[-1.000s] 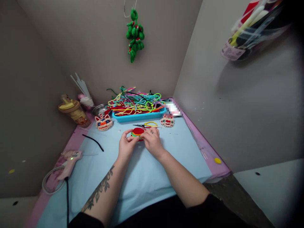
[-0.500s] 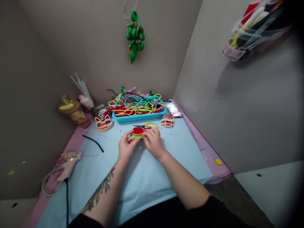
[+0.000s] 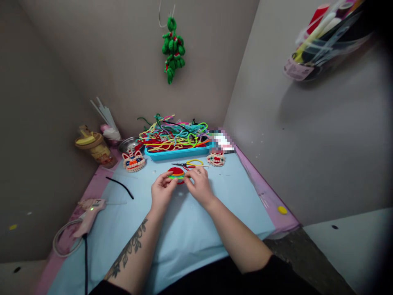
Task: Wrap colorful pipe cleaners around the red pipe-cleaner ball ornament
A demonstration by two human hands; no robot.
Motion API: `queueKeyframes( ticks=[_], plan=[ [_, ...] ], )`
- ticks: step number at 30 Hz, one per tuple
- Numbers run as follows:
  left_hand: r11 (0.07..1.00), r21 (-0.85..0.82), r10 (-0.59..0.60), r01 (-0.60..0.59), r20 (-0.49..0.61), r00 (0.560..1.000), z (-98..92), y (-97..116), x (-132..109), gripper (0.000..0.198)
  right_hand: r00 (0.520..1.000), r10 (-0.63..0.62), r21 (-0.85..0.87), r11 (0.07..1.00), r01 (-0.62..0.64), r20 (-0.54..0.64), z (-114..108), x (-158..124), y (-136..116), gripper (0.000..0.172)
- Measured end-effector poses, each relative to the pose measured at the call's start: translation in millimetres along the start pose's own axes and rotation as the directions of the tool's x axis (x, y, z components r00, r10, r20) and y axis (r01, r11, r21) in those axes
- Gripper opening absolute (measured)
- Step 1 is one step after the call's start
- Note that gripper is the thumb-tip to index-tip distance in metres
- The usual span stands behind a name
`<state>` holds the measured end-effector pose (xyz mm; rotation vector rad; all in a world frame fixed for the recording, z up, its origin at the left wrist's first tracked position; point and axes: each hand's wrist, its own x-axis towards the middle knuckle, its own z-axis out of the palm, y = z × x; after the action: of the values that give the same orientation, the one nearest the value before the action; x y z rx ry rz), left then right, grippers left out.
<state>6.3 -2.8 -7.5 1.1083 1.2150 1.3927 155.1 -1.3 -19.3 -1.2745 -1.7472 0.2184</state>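
Note:
Between my hands is a small round piece made of fuzzy pipe cleaner [image 3: 176, 171], red on top with orange, yellow, green and blue bands below. My left hand [image 3: 161, 189] is closed on its left side, thumb and fingers pinching the edge. On the other side, my right hand [image 3: 199, 184] pinches near a bright green strand at the piece's front edge; its fingertips partly hide what they grip. Just behind the hands lies a cutting tool [image 3: 193, 163] with dark jaws and yellow and red handles.
A blue tray [image 3: 179, 154] heaped with colourful pipe cleaners stands at the back, lion-like faces [image 3: 134, 161] on either side. At left lie a black strand [image 3: 121, 187] and a pink glue gun [image 3: 90, 217] with its cord. Green figures [image 3: 173, 51] hang on the wall.
The view has shifted slightly. My hands have drawn a little apart, and more of the piece's front edge and green strand shows between them.

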Motion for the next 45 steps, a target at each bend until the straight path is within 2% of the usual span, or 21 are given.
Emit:
queueKeyframes(
  ticks=[5, 9, 11, 15, 17, 20, 22, 24, 27, 29, 32, 35, 38, 45],
  plan=[
    [0.999, -0.027, -0.021, 0.021, -0.008, 1.000, -1.0, -2.1, 1.6, 0.045, 0.999, 0.054, 0.066, 0.996, -0.054, 0.000, -1.7, 3.8, 2.9, 0.011],
    [0.999, -0.031, -0.032, 0.033, 0.007, 0.999, -1.8, -3.8, 3.2, 0.046, 0.987, 0.159, 0.157, 0.976, -0.153, -0.025, 3.9, 4.1, 7.3, 0.007],
    [0.998, -0.047, -0.039, 0.039, 0.012, 0.999, -1.5, -3.8, 3.3, 0.046, 0.974, 0.219, 0.202, 0.958, -0.203, -0.060, 8.5, 2.9, 9.0, 0.004],
    [0.996, -0.075, -0.055, 0.056, 0.013, 0.998, 0.4, -3.3, 1.9, 0.047, 0.927, 0.347, 0.334, 0.898, -0.286, -0.139, 16.7, 0.0, 10.1, 0.016],
    [0.995, -0.079, -0.055, 0.055, 0.007, 0.998, 1.2, -3.4, 1.0, 0.048, 0.900, 0.423, 0.404, 0.844, -0.352, -0.100, 19.4, -0.8, 9.4, 0.016],
    [0.996, -0.079, -0.033, 0.033, 0.001, 0.999, 2.1, -3.6, -0.6, 0.048, 0.839, 0.538, 0.549, 0.681, -0.485, 0.074, 22.5, -1.1, 7.3, 0.018],
    [0.997, -0.076, -0.011, 0.012, 0.004, 1.000, 3.0, -3.3, -1.8, 0.047, 0.785, 0.587, 0.673, 0.502, -0.543, 0.196, 23.9, -0.4, 5.7, 0.020],
    [0.998, -0.070, 0.001, 0.000, 0.011, 1.000, 4.0, -2.6, -3.1, 0.045, 0.752, 0.586, 0.779, 0.304, -0.549, 0.301, 24.5, 1.0, 4.1, 0.020],
    [0.998, -0.068, -0.006, 0.007, 0.019, 1.000, 5.5, -1.7, -4.0, 0.044, 0.750, 0.524, 0.851, 0.084, -0.518, 0.405, 24.7, 3.4, 1.6, 0.017],
    [0.996, -0.084, -0.012, 0.013, 0.007, 1.000, 6.4, -1.6, -3.8, 0.044, 0.759, 0.495, 0.868, 0.018, -0.496, 0.423, 25.3, 4.1, -0.2, 0.018],
    [0.991, -0.132, -0.017, 0.016, -0.006, 1.000, 8.1, -1.9, -2.7, 0.051, 0.778, 0.512, 0.895, 0.039, -0.444, 0.364, 27.5, 3.1, -2.4, 0.014],
    [0.983, -0.175, -0.049, 0.049, 0.005, 0.999, 9.7, -2.6, -1.7, 0.067, 0.781, 0.567, 0.897, 0.153, -0.415, 0.264, 29.5, 1.3, -3.9, 0.018],
    [0.977, -0.194, -0.083, 0.085, 0.021, 0.996, 10.4, -3.5, -1.1, 0.077, 0.776, 0.594, 0.874, 0.239, -0.423, 0.212, 29.8, 0.4, -5.2, 0.021],
    [0.979, -0.179, -0.097, 0.095, -0.002, 0.995, 11.2, -3.4, -1.0, 0.071, 0.773, 0.605, 0.857, 0.279, -0.433, 0.194, 28.7, 0.0, -9.6, 0.021]
  ],
)
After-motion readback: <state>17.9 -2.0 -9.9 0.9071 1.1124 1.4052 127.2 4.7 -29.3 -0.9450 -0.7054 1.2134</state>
